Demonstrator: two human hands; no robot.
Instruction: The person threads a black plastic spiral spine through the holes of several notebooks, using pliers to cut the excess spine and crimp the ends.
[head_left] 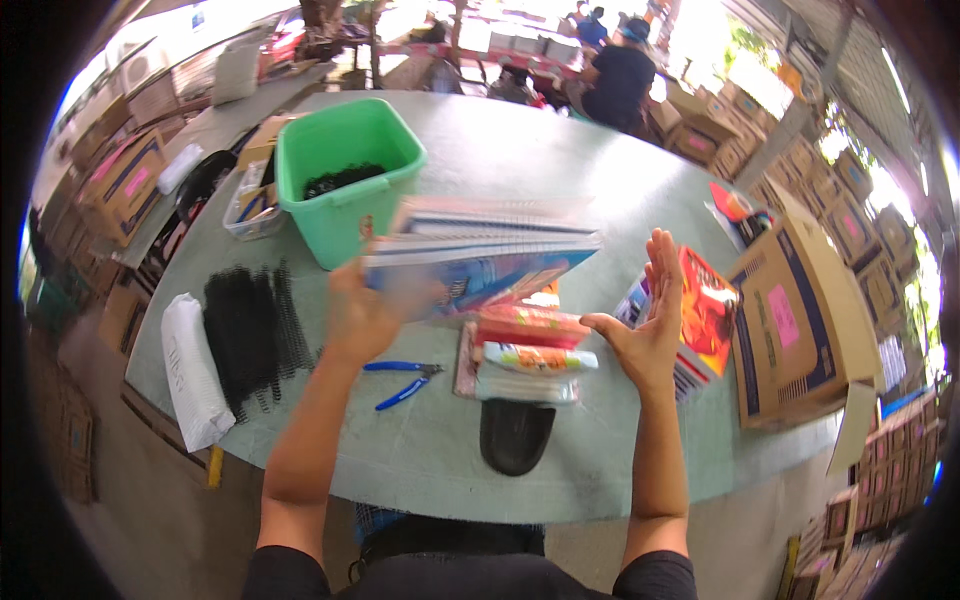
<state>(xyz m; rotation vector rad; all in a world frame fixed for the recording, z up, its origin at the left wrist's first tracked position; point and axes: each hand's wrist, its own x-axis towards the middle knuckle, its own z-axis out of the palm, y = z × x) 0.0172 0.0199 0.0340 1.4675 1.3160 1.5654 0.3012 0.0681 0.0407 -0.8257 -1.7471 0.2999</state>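
Observation:
My left hand [362, 312] is closed round the left end of a stack of thin spiral-bound books [490, 270] with blue covers, held above the table and blurred by motion. My right hand [652, 315] stands upright with its fingers stretched and thumb out, apart from the stack and holding nothing. Under the stack lie a red packet [530, 326] and a white-and-orange packet [540, 358]. Beside my right hand is a pile of orange-red books [707, 310], partly hidden by it. Blue-handled cutters [402, 382] rest near my left forearm.
A green bin [345, 215] with black coils inside stands at the back left, a clear tub [252, 215] beside it. Black spiral bindings [245, 340] and a white roll [195, 372] lie left. An open carton [805, 325] stands right; a black tray [516, 437] lies in front.

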